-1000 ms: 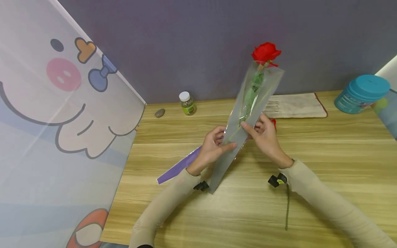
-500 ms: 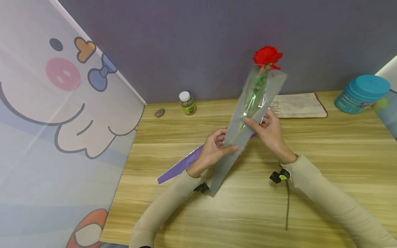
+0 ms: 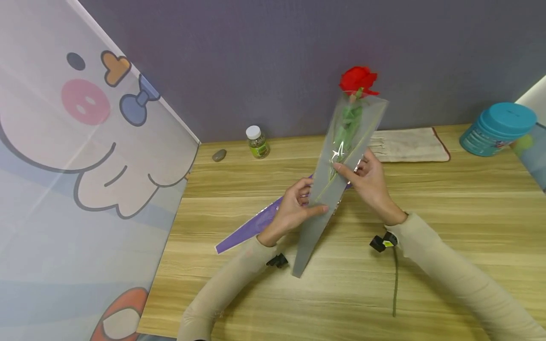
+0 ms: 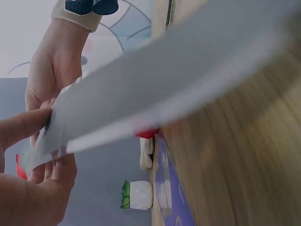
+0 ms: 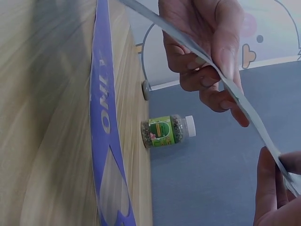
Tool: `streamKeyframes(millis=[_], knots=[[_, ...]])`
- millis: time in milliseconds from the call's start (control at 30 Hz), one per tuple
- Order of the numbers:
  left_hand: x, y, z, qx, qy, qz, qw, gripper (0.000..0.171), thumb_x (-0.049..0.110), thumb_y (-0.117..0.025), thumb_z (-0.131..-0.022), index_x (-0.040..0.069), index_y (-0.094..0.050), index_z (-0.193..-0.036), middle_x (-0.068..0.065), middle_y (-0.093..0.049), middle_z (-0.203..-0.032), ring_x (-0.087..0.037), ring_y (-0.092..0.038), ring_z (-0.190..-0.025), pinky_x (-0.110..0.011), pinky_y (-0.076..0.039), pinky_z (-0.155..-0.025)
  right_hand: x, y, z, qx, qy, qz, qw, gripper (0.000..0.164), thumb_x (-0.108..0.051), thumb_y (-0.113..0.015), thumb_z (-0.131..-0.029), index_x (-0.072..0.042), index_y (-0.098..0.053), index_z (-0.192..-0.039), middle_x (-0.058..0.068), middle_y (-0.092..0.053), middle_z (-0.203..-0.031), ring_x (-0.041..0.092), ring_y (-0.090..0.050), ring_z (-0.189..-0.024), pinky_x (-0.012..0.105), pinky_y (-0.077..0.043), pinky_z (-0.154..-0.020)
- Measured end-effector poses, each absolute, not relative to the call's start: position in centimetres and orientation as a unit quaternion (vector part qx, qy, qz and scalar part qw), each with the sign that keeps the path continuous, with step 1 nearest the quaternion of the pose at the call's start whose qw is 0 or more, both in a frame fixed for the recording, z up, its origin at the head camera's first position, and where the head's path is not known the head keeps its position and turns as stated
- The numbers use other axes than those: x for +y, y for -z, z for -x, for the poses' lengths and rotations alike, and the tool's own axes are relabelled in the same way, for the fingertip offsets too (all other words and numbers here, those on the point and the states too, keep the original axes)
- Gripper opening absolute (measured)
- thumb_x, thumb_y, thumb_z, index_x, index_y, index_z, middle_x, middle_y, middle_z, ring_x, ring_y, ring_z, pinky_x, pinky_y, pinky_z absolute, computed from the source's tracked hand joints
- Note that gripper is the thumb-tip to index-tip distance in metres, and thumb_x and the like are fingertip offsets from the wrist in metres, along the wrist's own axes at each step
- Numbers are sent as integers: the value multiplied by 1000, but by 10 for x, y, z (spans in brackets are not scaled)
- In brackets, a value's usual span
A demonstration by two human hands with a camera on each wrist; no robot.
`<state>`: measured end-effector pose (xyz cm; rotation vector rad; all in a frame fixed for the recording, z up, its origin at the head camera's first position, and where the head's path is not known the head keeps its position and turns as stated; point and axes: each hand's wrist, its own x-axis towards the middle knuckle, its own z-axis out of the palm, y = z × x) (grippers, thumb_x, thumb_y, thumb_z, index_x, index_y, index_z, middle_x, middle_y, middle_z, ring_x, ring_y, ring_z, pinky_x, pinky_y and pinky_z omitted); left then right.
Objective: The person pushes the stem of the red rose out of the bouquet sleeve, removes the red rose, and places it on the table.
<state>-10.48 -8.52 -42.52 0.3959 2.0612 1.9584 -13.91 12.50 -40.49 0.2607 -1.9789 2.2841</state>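
Observation:
A red rose point(image 3: 358, 80) stands in a tapered grey and clear flower sleeve point(image 3: 313, 227), its bloom above the open top and its green leaves showing through the film. Held up over the table, the sleeve tilts with its narrow end toward me. My left hand point(image 3: 294, 206) pinches the sleeve's lower left side, thumb in front and fingers behind. Higher up on the right edge, my right hand point(image 3: 368, 184) pinches it the same way. Beneath lies a purple sleeve point(image 3: 247, 232), partly covered; the right wrist view shows its lettering and a heart-shaped window point(image 5: 114, 188).
A green stem point(image 3: 395, 284) lies by my right wrist. At the back are a grey stone point(image 3: 219, 155), a white-capped jar point(image 3: 258, 142), a pale folded cloth point(image 3: 409, 145) and a blue tub point(image 3: 496, 130). The left wrist view shows a white pot point(image 4: 141, 195) with a green plant.
The sleeve with the rose has dipped slightly and turned a little more upright. Its narrow end has shifted right and nearer to me. Both hands keep their hold.

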Motion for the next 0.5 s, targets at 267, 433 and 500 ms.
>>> streamKeyframes(millis=[267,433,500], knots=[[-84,427,103,703,-684,-138,139,67,-11,-79,-81,0,-52,-140,-32,-68,-126,-21,-75,-98,-33,-63,-81,121,408,140,-654,-748,-97,62,47,2,-72,-94,-7,-54,-136,-13,-79,-100,4,-77,-84,23,-63,-69],[-85,428,103,706,-681,-137,138,70,-12,-79,-81,2,-50,-143,-32,-67,-129,-22,-74,-100,-32,-63,-81,121,410,140,-660,-740,-110,63,51,1,-75,-92,-7,-52,-137,-14,-79,-100,5,-78,-87,25,-63,-70],[-85,429,103,707,-680,-136,139,71,-12,-79,-80,2,-50,-143,-31,-67,-130,-24,-74,-101,-33,-63,-82,120,411,140,-665,-735,-113,66,53,1,-76,-91,-6,-51,-138,-15,-79,-100,5,-78,-87,25,-63,-69]])
